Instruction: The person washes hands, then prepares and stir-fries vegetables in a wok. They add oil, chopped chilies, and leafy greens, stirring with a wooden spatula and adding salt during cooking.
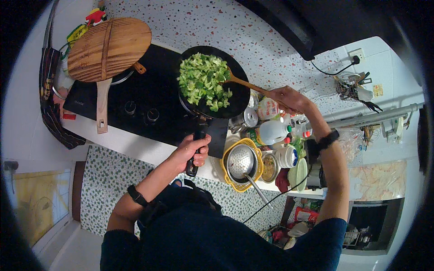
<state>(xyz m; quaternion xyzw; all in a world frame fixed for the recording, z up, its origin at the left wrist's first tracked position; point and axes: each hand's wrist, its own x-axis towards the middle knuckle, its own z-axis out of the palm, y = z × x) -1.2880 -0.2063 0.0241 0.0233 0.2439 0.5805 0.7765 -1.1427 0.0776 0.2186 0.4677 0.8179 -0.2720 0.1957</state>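
Observation:
My left hand point(191, 153) is wrapped round the black handle of a dark frying pan point(239, 95), which sits over the right side of the black stove point(122, 97). Chopped green vegetables point(203, 81) lie heaped in the pan, mostly toward its left. From the right, my right hand point(289, 99) grips the wooden handle of a spatula point(248, 84). The spatula's head reaches into the right edge of the greens and is partly hidden by them.
A round wooden lid point(110, 49) with a long handle covers the stove's left side. Right of the pan stand bottles and jars point(273, 132). A perforated metal ladle point(241, 161) rests over a yellow basket point(224, 170). Above hangs a dark hood point(325, 27).

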